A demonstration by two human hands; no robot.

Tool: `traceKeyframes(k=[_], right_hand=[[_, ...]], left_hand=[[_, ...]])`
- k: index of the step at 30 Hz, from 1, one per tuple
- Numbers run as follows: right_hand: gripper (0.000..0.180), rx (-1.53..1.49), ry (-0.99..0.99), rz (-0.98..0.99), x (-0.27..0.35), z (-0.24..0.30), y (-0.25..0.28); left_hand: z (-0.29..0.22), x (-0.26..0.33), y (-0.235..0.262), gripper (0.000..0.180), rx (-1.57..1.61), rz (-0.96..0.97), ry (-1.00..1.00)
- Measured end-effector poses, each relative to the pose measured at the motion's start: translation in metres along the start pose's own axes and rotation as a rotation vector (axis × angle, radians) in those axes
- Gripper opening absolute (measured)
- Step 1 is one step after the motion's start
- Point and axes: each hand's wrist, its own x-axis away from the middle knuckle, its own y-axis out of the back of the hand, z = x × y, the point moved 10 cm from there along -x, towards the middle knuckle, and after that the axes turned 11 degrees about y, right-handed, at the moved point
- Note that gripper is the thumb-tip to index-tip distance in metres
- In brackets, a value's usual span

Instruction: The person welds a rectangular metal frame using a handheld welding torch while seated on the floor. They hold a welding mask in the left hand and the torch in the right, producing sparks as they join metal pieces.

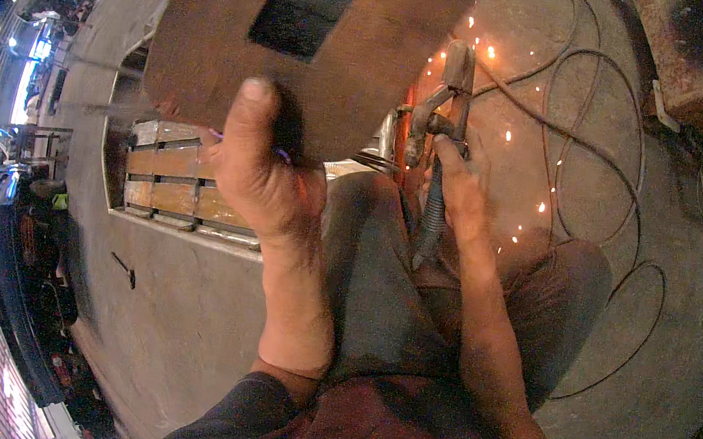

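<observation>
My left hand is closed on a brown hand-held welding shield, its thumb lying on the near face and its other fingers mostly hidden. The shield has a dark rectangular window and covers much of the upper middle. To its right, my right hand grips a worn welding electrode holder with a ribbed grey handle. Orange glow and sparks show beside the holder and scatter over the floor. The spot where the sparks start is hidden behind the shield.
Beyond my left hand, a metal frame with slats lies on the concrete floor. Cables loop across the right side. A rusty, heavy block stands at upper right. A small dark tool lies at left, near a dark vehicle-like shape.
</observation>
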Motion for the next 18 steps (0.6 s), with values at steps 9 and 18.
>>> traceKeyframes(k=[9, 18], right_hand=[[0.040, 0.005, 0.018, 0.035, -0.005, 0.003, -0.005], [0.040, 0.004, 0.032, 0.046, -0.010, 0.004, -0.003]], left_hand=[[-0.018, -0.003, 0.007, 0.029, 0.016, -0.034, -0.096], [-0.017, -0.001, 0.002, 0.030, 0.015, 0.005, -0.075]])
